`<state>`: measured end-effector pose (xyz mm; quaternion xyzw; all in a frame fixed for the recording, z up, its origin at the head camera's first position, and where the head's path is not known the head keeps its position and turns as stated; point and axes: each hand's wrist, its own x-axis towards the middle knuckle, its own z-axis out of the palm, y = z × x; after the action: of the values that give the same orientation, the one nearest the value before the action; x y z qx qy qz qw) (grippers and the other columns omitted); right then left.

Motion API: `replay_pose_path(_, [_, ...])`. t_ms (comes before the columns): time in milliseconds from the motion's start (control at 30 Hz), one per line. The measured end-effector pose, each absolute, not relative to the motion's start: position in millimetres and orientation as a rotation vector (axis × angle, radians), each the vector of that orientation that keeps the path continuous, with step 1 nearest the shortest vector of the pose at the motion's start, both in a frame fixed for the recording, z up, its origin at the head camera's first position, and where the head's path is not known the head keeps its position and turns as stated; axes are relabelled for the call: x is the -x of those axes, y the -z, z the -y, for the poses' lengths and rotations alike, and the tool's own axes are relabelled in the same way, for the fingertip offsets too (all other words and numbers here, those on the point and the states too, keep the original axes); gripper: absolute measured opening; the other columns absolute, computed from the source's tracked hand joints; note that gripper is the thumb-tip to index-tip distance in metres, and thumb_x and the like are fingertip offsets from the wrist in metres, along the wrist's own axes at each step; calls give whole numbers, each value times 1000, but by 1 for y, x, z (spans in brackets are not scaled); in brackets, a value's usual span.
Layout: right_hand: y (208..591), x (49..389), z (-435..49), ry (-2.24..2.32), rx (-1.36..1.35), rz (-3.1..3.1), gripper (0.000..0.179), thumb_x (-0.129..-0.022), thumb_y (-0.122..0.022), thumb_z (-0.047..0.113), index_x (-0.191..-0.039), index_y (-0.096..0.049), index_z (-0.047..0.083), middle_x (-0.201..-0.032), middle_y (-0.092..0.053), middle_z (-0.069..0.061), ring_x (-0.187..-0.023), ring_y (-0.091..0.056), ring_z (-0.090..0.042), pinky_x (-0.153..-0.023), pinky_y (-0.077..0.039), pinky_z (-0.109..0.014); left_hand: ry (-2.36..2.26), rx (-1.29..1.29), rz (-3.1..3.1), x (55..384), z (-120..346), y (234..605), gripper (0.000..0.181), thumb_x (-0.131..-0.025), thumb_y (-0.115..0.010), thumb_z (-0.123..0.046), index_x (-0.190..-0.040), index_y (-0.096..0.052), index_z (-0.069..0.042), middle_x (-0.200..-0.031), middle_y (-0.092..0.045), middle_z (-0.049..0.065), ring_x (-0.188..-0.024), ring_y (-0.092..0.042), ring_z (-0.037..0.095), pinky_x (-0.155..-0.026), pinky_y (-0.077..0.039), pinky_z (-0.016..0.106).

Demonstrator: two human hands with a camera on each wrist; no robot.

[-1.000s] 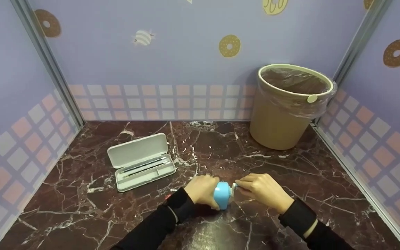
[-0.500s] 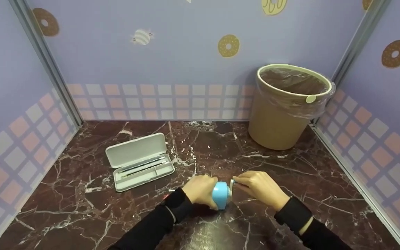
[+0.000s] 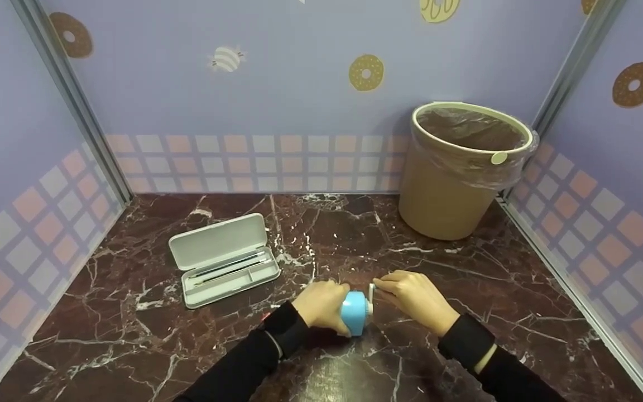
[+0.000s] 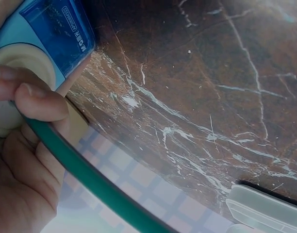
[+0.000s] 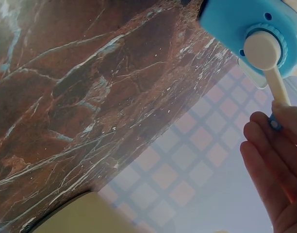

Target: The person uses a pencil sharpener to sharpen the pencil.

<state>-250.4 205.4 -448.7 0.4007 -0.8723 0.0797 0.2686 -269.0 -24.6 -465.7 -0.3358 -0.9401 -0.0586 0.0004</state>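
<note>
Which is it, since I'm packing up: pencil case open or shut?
Open: the pencil case has its lid raised, baring the inside.

We find the near middle of the dark red, white-veined marble tabletop (image 3: 505, 285) obstructed by a light-blue, box-shaped crank sharpener (image 3: 353, 314). The left hand (image 3: 321, 307) bars its left side, the right hand (image 3: 419, 301) its cream crank handle (image 3: 371, 297); a long green pencil (image 4: 97, 187) also juts leftward. We record passage ahead, between the open, pale-grey hinged case (image 3: 218, 241) and the tall tan bin with clear liner (image 3: 444, 201), limited by the patterned lavender back wall (image 3: 299, 100).
</note>
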Motion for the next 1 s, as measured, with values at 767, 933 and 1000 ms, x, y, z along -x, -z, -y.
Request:
replay_pose_path(767, [459,269,-205,-238,-1084,2497,17,-85,-79,7,-102,-81,7,-92,-80,-7,-79,-75,-22,-69,-61,-35,203,1086,2896,267,25,467,61,-59,-94,-50,-95,-64,-11,-84,-72,2,-71,-68,18,-62,-56,32])
replay_pose_path(933, [459,272,-205,-250,-1100,2526,15,-86,-78,7,-101,-81,7,-92,-80,-8,-79,-76,-23,-70,-62,-36,228,1087,2902,267,25,467,61,-59,-94,-49,-96,-64,-11,-85,-73,2,-72,-68,18,-64,-57,33])
replay_pose_path(1000, [460,273,-205,-263,-1105,2542,13,-87,-78,7,-100,-80,8,-90,-80,-7,-78,-76,-23,-69,-61,-37,232,1087,2900,267,26,467,61,-58,-95,-49,-96,-64,-11,-85,-72,2,-72,-68,18,-65,-57,33])
